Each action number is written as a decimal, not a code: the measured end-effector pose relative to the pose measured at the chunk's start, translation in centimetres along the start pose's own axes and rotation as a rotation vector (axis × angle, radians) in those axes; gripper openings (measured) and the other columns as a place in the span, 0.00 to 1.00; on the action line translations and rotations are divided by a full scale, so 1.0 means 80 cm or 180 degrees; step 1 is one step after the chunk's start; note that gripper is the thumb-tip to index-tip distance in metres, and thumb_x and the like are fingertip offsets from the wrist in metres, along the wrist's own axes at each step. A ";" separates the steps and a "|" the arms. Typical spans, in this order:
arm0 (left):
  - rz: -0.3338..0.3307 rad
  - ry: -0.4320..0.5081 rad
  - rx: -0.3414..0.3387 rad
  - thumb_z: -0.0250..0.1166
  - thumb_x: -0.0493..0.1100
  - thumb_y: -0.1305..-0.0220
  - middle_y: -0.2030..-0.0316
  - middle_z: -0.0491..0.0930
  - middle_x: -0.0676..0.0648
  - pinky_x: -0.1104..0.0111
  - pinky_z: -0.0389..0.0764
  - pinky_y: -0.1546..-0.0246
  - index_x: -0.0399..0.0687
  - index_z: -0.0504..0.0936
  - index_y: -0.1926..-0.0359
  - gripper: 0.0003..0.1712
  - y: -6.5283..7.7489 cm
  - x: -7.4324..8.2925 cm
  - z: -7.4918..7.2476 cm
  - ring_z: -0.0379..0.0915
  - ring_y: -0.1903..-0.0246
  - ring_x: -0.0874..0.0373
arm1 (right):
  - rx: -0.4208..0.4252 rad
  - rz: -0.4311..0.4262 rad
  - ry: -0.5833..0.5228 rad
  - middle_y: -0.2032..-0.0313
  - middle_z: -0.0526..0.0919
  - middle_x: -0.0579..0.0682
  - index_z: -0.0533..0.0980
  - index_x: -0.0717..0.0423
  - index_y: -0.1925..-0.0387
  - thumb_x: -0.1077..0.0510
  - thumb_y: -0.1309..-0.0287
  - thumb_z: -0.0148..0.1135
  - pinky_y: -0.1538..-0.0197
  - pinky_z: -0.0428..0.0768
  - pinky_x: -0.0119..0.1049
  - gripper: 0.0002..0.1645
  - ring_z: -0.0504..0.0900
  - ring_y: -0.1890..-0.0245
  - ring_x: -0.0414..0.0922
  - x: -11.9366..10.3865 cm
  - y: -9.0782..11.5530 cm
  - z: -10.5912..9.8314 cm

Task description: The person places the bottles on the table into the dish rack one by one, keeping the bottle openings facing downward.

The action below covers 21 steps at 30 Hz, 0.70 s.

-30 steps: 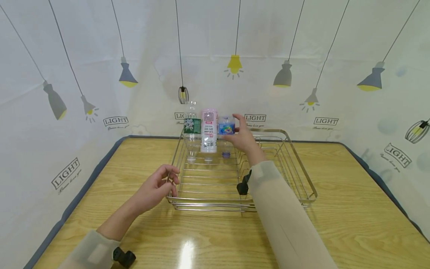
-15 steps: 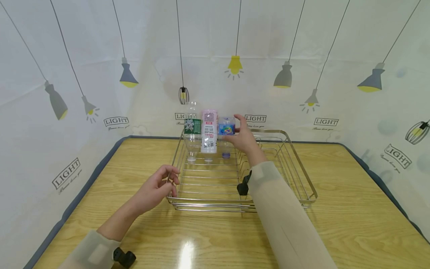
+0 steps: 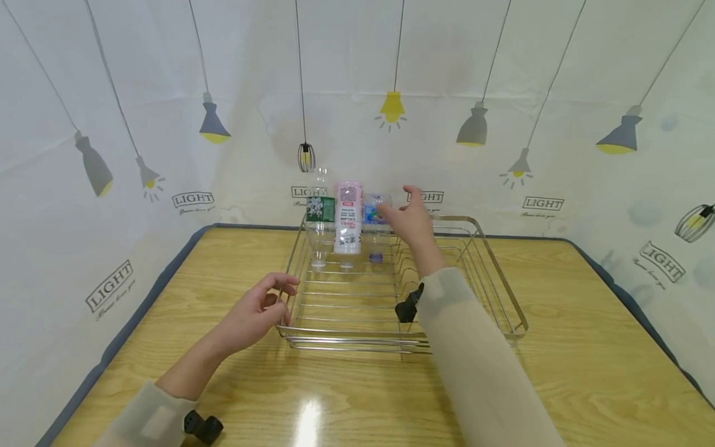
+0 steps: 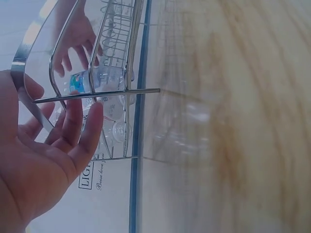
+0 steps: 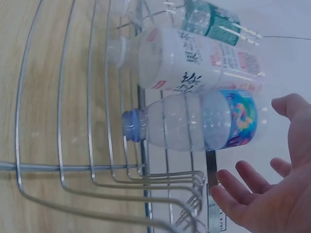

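A small clear bottle (image 5: 194,121) with a blue label and blue cap stands cap-down in the wire dish rack (image 3: 352,332). My right hand (image 3: 412,222) is just to its right, fingers spread and holding nothing; the right wrist view shows a gap between hand and bottle. Left of that bottle, a white-and-pink bottle (image 3: 348,217) and a clear bottle with a green label (image 3: 320,210) are also upside down. At the rack's front left corner, my left hand (image 3: 254,313) holds the rim, with fingers curled over it; the left wrist view shows the rim between thumb and fingers.
The rack sits on a wood-grain table (image 3: 357,397) with a dark blue edge strip at the back. Wire dividers (image 3: 404,273) run through the rack's middle. A white sheet printed with lamps (image 3: 357,74) hangs behind and at both sides.
My right hand has let go of the blue-labelled bottle and moved slightly right, its fingers opening. The bottle stays standing in the rack. My left hand has hardly moved.
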<state>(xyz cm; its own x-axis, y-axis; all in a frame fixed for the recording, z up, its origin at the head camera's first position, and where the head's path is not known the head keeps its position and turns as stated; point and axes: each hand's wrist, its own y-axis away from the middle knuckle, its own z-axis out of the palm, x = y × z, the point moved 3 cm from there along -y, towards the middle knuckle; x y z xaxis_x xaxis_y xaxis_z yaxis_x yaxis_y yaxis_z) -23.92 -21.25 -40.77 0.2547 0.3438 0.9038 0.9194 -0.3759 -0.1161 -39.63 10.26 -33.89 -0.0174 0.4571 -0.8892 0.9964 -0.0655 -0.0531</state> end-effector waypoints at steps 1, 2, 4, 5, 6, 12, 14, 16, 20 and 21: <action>-0.0024 -0.0061 0.0036 0.53 0.31 0.24 0.38 0.72 0.32 0.65 0.86 0.60 0.42 0.71 0.28 0.26 0.000 0.001 0.000 0.80 0.61 0.52 | 0.0038 0.0009 -0.0046 0.24 0.72 0.64 0.50 0.41 0.12 0.37 0.27 0.67 0.28 0.79 0.63 0.54 0.77 0.29 0.63 -0.002 0.000 -0.003; -0.0036 -0.0120 0.0065 0.54 0.32 0.24 0.37 0.73 0.32 0.65 0.85 0.61 0.43 0.72 0.28 0.26 0.001 0.001 0.000 0.79 0.60 0.51 | 0.0067 0.0035 -0.0087 0.24 0.72 0.63 0.50 0.41 0.12 0.36 0.27 0.66 0.27 0.79 0.62 0.53 0.77 0.28 0.63 -0.005 0.001 -0.005; -0.0052 -0.0213 0.0115 0.57 0.32 0.25 0.35 0.73 0.34 0.65 0.85 0.61 0.43 0.73 0.28 0.27 0.001 0.002 -0.001 0.78 0.58 0.50 | 0.0115 0.0068 -0.0229 0.24 0.73 0.61 0.51 0.41 0.13 0.36 0.27 0.66 0.26 0.78 0.60 0.53 0.78 0.29 0.61 -0.011 0.002 -0.010; -0.0063 -0.0266 0.0138 0.57 0.33 0.25 0.35 0.73 0.34 0.66 0.85 0.61 0.44 0.74 0.28 0.26 0.002 0.003 -0.002 0.78 0.57 0.49 | 0.0136 0.0080 -0.0283 0.24 0.73 0.59 0.51 0.40 0.13 0.35 0.27 0.66 0.26 0.78 0.59 0.53 0.78 0.29 0.60 -0.015 0.003 -0.013; -0.0067 -0.0305 0.0145 0.58 0.33 0.25 0.34 0.73 0.35 0.66 0.84 0.61 0.44 0.74 0.28 0.27 0.002 0.003 -0.002 0.77 0.57 0.49 | 0.0155 0.0087 -0.0335 0.25 0.74 0.58 0.52 0.40 0.13 0.35 0.27 0.66 0.25 0.78 0.58 0.53 0.79 0.30 0.60 -0.019 0.005 -0.016; -0.0095 -0.0581 0.0210 0.60 0.37 0.23 0.30 0.67 0.36 0.66 0.81 0.62 0.44 0.74 0.26 0.27 0.008 0.009 -0.010 0.75 0.55 0.49 | 0.0254 -0.0056 -0.0492 0.27 0.76 0.55 0.54 0.45 0.15 0.34 0.28 0.64 0.26 0.77 0.56 0.52 0.80 0.31 0.56 -0.048 0.018 -0.032; -0.0073 -0.0667 0.0231 0.60 0.37 0.22 0.30 0.65 0.35 0.65 0.82 0.60 0.44 0.74 0.26 0.27 0.010 0.011 -0.012 0.75 0.54 0.50 | 0.0247 -0.0139 -0.0454 0.27 0.76 0.55 0.55 0.46 0.15 0.34 0.27 0.63 0.26 0.77 0.56 0.51 0.78 0.31 0.56 -0.059 0.024 -0.039; -0.0027 -0.0750 0.0257 0.60 0.38 0.21 0.30 0.65 0.34 0.66 0.84 0.58 0.44 0.74 0.26 0.26 0.010 0.013 -0.014 0.77 0.53 0.50 | 0.0206 -0.0212 -0.0411 0.27 0.75 0.55 0.55 0.46 0.15 0.33 0.26 0.62 0.28 0.78 0.56 0.49 0.78 0.30 0.55 -0.070 0.033 -0.048; 0.0059 -0.0926 0.0327 0.62 0.39 0.20 0.31 0.66 0.34 0.66 0.86 0.56 0.44 0.75 0.28 0.24 0.008 0.018 -0.020 0.79 0.52 0.51 | 0.0108 -0.0393 -0.0241 0.26 0.74 0.54 0.55 0.46 0.15 0.33 0.24 0.60 0.31 0.81 0.55 0.48 0.78 0.31 0.54 -0.085 0.051 -0.070; 0.0073 -0.0972 0.0348 0.62 0.40 0.20 0.31 0.67 0.34 0.66 0.86 0.56 0.45 0.75 0.28 0.24 0.007 0.020 -0.022 0.79 0.52 0.51 | 0.0084 -0.0423 -0.0192 0.26 0.74 0.54 0.56 0.45 0.16 0.32 0.24 0.60 0.31 0.81 0.55 0.48 0.78 0.30 0.54 -0.086 0.056 -0.076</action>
<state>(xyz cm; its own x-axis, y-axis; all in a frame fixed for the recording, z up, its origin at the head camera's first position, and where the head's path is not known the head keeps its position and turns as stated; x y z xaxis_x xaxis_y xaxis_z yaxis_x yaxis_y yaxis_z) -23.53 -22.41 -38.68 0.3388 0.5847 0.7371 0.9349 -0.2976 -0.1936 -34.56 12.20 -25.29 -0.1548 0.4094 -0.8991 0.9825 -0.0316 -0.1836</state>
